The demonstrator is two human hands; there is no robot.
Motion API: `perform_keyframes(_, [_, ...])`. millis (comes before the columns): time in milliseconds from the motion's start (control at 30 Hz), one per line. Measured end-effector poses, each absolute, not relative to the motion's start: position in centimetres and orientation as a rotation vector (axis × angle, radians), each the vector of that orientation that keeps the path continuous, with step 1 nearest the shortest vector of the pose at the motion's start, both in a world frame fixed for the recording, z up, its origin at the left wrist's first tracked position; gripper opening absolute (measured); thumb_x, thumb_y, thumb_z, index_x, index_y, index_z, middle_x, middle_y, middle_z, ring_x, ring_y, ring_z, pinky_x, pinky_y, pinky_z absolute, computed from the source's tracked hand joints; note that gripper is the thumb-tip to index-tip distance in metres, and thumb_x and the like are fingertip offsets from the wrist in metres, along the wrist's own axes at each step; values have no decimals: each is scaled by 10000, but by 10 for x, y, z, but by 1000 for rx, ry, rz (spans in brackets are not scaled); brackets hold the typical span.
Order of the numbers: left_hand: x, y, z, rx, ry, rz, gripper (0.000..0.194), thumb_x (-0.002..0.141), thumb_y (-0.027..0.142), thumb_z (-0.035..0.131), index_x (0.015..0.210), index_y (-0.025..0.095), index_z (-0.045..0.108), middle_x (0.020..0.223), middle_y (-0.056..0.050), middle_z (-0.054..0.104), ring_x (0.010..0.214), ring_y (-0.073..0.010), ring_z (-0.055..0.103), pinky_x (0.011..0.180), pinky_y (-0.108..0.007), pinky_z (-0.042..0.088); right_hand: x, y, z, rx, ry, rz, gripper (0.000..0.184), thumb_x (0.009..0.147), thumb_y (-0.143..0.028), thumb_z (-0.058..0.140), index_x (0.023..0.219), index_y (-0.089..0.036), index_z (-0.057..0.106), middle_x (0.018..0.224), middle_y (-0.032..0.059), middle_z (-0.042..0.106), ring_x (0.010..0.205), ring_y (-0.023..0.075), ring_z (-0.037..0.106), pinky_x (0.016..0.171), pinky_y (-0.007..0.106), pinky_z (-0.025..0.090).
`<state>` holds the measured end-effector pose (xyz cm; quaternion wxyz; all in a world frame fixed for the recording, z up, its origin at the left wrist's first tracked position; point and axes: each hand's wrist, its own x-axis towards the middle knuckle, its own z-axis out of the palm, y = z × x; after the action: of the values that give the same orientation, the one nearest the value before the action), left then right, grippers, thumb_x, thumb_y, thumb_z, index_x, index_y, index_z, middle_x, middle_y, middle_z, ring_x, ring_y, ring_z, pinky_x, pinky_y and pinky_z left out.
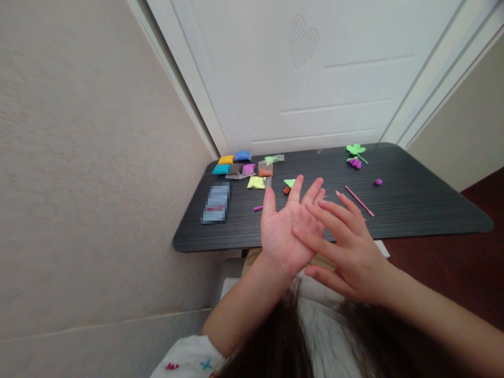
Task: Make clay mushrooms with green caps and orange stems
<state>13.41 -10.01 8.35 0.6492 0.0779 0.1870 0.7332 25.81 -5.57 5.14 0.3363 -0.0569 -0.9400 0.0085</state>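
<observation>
My left hand is palm up above the table's near edge, fingers spread. Over it, my right hand lays its outstretched fingertips on the left palm. Whether anything small lies under those fingertips is hidden. Just beyond my left fingers sits a small green and brown clay piece, partly covered by the hand. A purple stick-like tool pokes out to the left of my left thumb. Near my right fingers lies a pink modelling tool, with another pink tip showing beside it.
Clay packets, including yellow, blue, teal and orange, lie on the dark table at back left. A blurred phone-like rectangle is nearby. At right are green clay leaves, purple clay balls and a purple lump.
</observation>
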Motion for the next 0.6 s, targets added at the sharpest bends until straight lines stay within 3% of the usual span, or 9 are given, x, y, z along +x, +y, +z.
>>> perform_keyframes(200, [135,-99,84,186,441,1670,530,816,580,213,1204,275,407,1282,-44,451,1221,-207,375,953,-405,358,257,-58,50,-114,-2443,99,501,724,-471,540,1177,-259,497,1346,84,359,1221,301,309,1012,561,162])
perform_keyframes(367, [134,-98,78,170,422,1676,506,822,567,220,1168,266,435,1273,-51,459,1209,-220,394,937,-412,372,255,-52,47,-208,-2428,395,426,807,-351,459,1215,-230,461,1358,80,337,1245,267,286,1011,527,214])
perform_keyframes(600, [133,-97,70,179,392,1674,502,824,558,233,1152,243,446,1271,-65,464,1200,-230,405,943,-409,367,248,-40,47,-267,-2322,565,281,800,-245,496,1070,-268,575,1236,39,486,1182,212,396,1023,482,242])
